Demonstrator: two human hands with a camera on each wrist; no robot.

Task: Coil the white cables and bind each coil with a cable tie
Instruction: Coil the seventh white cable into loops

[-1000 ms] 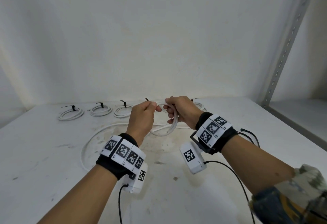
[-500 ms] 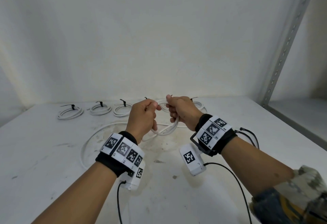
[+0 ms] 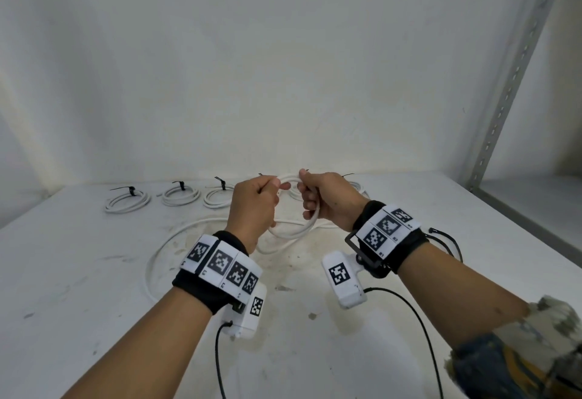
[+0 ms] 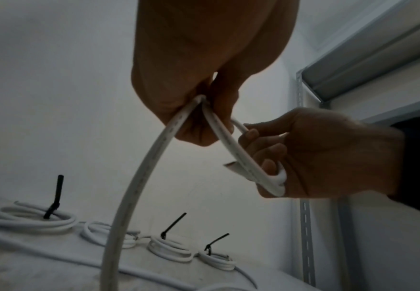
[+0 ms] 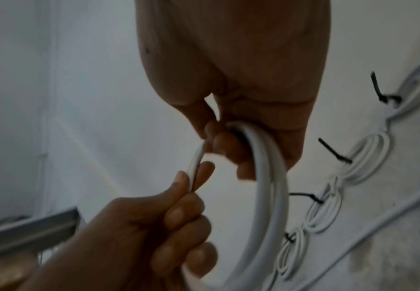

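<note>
Above white table (image 3: 94, 272), both hands, left (image 3: 252, 206) and right (image 3: 330, 200), grip a white cable (image 3: 293, 231) loop.

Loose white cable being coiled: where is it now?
Head view, centre: the loose white cable loops between the left hand and right hand, its tail trailing left over the white table.

White cable (image 3: 293, 232), black ties (image 3: 129, 190) on white coils (image 3: 127, 202), black-and-white checkered wristbands (image 3: 222, 265).

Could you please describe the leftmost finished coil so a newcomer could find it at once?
Start at the white table and follow the row of tied coils along the back wall. The leftmost coil ends that row, lying widest and flattest, its black tie pointing sideways.
</note>
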